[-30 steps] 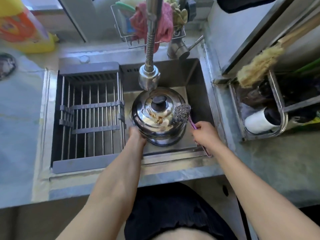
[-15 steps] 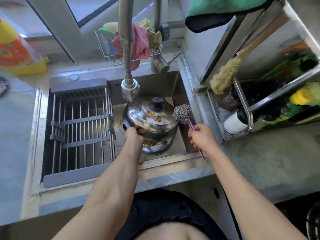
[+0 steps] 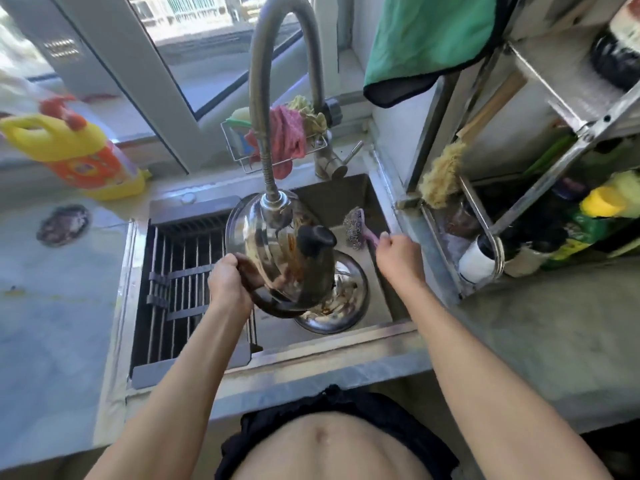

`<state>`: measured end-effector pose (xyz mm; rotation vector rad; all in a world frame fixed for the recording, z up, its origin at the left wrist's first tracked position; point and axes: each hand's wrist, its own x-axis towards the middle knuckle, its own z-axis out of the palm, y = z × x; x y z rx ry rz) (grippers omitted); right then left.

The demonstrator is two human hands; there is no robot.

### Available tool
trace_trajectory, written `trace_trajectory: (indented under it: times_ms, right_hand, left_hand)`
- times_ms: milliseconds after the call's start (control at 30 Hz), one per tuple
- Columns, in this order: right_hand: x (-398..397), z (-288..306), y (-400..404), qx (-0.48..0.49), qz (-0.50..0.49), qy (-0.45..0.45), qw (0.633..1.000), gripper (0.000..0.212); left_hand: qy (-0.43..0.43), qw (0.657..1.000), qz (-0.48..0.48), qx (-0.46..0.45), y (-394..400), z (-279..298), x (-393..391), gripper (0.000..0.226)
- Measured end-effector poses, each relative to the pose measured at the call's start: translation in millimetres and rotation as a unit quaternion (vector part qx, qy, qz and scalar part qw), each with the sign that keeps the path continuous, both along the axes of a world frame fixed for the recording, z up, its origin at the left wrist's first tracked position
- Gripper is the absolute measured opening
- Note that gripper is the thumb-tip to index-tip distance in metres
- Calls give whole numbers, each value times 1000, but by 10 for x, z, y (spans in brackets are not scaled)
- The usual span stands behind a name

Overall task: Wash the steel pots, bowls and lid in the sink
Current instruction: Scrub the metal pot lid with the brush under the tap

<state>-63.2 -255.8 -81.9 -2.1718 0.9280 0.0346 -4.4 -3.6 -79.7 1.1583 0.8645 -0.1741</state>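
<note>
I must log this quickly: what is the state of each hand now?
Left hand: closed, holding the lid by its rim.
Right hand: closed, holding the scrubber handle.

Landmark: faucet, tall gooseneck. Wire caddy just behind it, pink rag draped over. Yellow detergent jug far left of faucet, on counter. Grey slatted rack below-left. Green cloth hanging upper right. Straw brush right, beside metal shelf. White cup lower right.
</note>
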Motion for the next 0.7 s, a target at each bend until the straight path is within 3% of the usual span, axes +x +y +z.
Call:
trace_trajectory:
  times_ms: [167, 233, 300, 400, 500, 633, 700]
  right_hand:
    - [496, 192, 94, -185, 137, 117, 966, 31]
    - [708, 286, 153, -234, 196, 185, 934, 42]
    - [877, 384, 232, -277, 247, 232, 899, 67]
    - [1049, 441, 322, -319, 280, 220, 878, 77]
    - [1235, 390, 331, -328, 276, 183, 885, 63]
    - [1473, 355, 294, -380, 300, 183, 856, 90]
    - [1617, 292, 226, -405, 317, 192, 835, 91]
  left_hand:
    - [1, 999, -30, 44, 174, 191, 6, 31]
    - [17, 998, -27, 52, 226, 230, 38, 31]
    - [29, 997, -16, 63, 249, 261, 76, 34]
    - [35, 997, 15, 63, 232, 256, 142, 36]
    - [48, 997, 26, 48, 193, 177, 202, 34]
    - [47, 998, 40, 15, 187, 13, 266, 28]
    - [61, 997, 44, 16, 199, -25, 281, 24]
